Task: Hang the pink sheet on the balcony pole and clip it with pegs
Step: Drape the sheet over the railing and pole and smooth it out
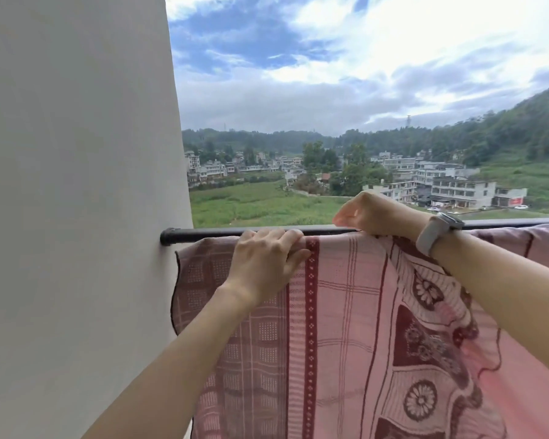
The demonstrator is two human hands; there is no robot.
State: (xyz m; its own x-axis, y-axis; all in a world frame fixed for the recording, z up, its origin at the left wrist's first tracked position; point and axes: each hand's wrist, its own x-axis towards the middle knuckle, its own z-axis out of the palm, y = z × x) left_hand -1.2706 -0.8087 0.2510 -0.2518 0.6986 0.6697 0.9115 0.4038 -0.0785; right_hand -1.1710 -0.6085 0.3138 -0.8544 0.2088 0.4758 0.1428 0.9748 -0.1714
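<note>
A plain white wall [76,185] closes off your left. The pink sheet [346,327], woven with maroon checks and flowers, drapes over the round black pole [203,232], its scalloped edge just beside the wall. Your left hand [263,261] curls over the sheet's top fold. Your right hand [374,213], with a grey watch [438,231] on the wrist, grips bunched cloth further right.

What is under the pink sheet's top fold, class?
The black pole, bare near the wall, its top showing further along. The pink sheet, left hand and right hand cover the rest.
</note>
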